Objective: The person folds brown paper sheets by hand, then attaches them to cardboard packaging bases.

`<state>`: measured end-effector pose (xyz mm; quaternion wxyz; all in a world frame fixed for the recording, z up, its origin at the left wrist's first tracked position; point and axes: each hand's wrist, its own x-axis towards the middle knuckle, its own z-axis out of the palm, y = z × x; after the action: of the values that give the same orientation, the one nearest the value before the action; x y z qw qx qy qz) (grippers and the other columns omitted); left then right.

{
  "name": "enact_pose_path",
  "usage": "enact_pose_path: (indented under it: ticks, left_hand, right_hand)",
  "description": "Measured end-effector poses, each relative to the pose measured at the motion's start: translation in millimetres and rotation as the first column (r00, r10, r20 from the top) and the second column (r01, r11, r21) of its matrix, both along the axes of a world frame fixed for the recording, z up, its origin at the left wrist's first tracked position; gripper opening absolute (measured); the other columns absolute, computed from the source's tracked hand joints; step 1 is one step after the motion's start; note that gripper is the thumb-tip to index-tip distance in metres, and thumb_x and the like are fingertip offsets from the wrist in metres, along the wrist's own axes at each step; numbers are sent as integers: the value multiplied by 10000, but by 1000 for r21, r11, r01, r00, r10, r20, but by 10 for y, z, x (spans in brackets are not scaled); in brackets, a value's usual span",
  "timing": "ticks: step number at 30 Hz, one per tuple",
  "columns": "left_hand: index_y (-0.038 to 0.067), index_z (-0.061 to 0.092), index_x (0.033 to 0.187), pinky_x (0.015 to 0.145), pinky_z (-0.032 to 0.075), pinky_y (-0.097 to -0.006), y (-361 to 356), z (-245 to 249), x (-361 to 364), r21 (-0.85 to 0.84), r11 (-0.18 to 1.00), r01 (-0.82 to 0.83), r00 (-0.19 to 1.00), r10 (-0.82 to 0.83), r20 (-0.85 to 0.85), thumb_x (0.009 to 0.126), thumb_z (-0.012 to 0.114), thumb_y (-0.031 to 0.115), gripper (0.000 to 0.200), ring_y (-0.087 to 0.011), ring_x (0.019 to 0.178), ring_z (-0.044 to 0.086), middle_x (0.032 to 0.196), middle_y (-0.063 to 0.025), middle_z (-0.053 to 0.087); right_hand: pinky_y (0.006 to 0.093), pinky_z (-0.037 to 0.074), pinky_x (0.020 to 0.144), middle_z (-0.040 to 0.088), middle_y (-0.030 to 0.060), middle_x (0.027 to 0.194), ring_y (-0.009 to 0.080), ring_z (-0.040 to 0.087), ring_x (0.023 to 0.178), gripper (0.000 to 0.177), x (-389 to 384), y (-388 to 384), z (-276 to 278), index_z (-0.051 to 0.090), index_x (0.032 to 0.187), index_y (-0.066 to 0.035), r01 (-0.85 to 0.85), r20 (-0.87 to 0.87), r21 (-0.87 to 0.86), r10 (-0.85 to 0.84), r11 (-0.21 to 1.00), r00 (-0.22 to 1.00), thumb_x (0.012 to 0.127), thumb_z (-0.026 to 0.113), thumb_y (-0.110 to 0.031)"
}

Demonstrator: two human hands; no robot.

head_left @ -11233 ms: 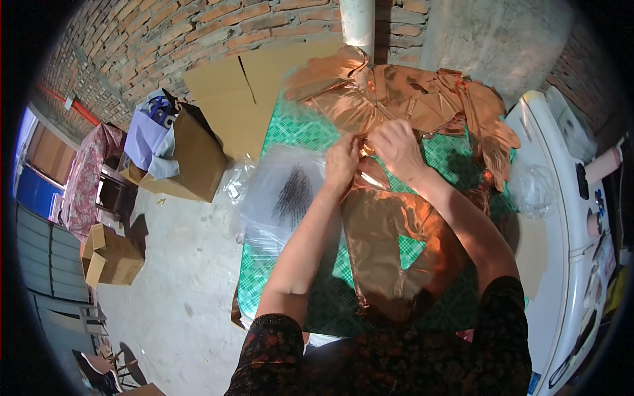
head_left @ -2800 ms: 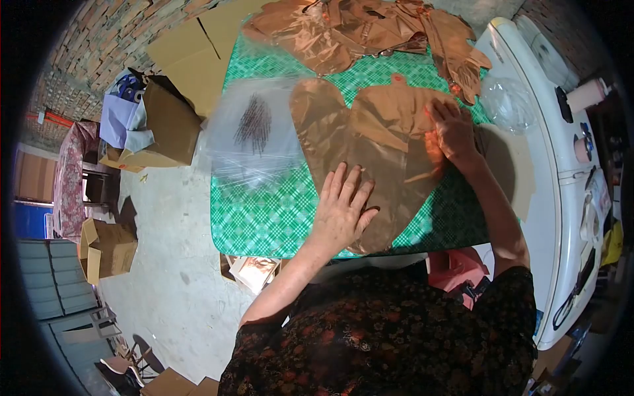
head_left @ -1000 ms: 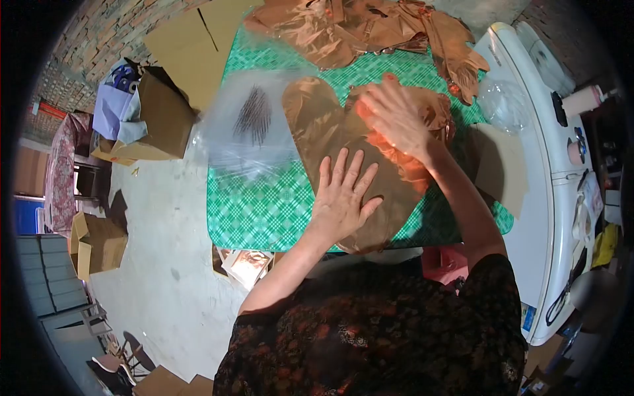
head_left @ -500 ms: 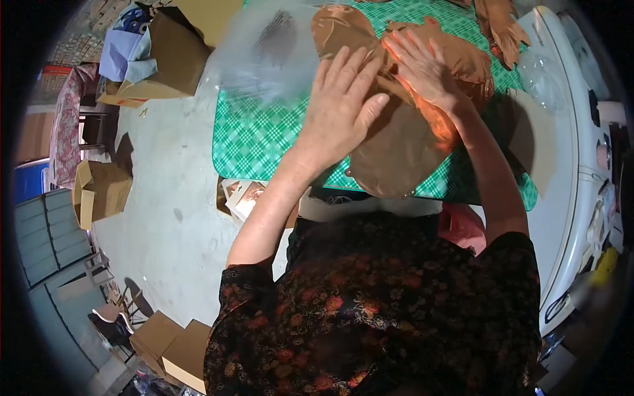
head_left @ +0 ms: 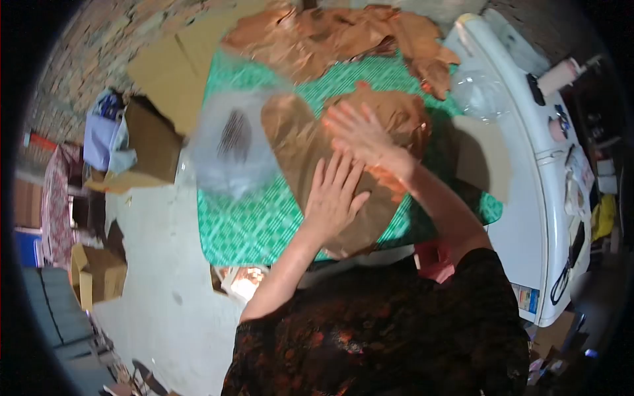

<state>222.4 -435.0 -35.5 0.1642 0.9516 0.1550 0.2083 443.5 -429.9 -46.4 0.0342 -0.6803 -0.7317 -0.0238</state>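
A copper-coloured foil balloon (head_left: 360, 228) lies flat and creased on a green checked tablecloth (head_left: 247, 231). My left hand (head_left: 333, 198) rests on its lower middle, palm down with the fingers stretched out. Higher up and to the right, my right hand (head_left: 366, 138) is spread over the crinkled foil, its outline a little blurred. Orange light glows on the foil around that hand. Beside the balloon's left lobe is a clear plastic bag (head_left: 231, 148) with a dark printed patch. More crumpled copper foil (head_left: 350, 36) is heaped along the table's far edge.
To the right, a long white appliance (head_left: 522, 224) borders the table, with a cardboard sheet (head_left: 485, 155) and clear plastic (head_left: 482, 96) near it. Open cardboard boxes (head_left: 148, 148) stand on the left. Beneath the front edge sits a box (head_left: 238, 280) with shiny contents.
My view has tilted up, so the table appears lower and the far foil heap shows more fully. Both hands remain spread on the balloon; the left now lies lower on it relative to the right.
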Motion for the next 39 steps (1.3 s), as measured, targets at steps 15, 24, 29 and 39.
enact_pose_path:
  ticks: [15, 24, 29, 39]
  left_hand:
    - [100, 431, 1613, 1275, 190, -605, 0, 20, -2, 61, 998, 13, 988, -4, -155, 1039, 576, 480, 704, -421, 1582, 266, 1696, -197, 336]
    - [36, 493, 1553, 1287, 191, -593, 67, 262, -8, -96, 995, -33, 999, 33, -2, 1017, 650, 362, 646, -436, 1585, 257, 1668, -211, 371]
    - [22, 598, 1461, 1262, 246, -593, 106, 404, 4, -112, 994, -20, 997, 28, 68, 987, 698, 327, 572, -442, 1564, 296, 1639, -222, 406]
    - [12, 460, 1556, 1159, 428, -392, 336, 486, -45, -889, 452, 77, 986, 100, 136, 1080, 636, 346, 607, -260, 1410, 547, 1548, -130, 554]
  right_hand:
    - [531, 472, 1053, 688, 127, 1326, 341, 629, 1247, 399, 2156, 445, 433, 701, 1276, -104, 725, 52, 217, -749, 654, 660, 1001, 584, -367]
    - [449, 503, 545, 641, 133, 648, 309, 667, 638, 101, 2643, 530, -517, 714, 714, -98, 434, 190, 635, -674, 638, 714, 801, 665, -112]
    - [440, 486, 520, 604, 130, 609, 298, 646, 597, 101, 2527, 565, -256, 676, 698, -103, 216, 171, 798, -555, 563, 814, 794, 649, -91]
    - [472, 567, 691, 734, 173, 893, 350, 724, 789, 137, 2056, 358, 1002, 675, 1001, -56, 577, -42, 425, -622, 697, 782, 973, 585, -156]
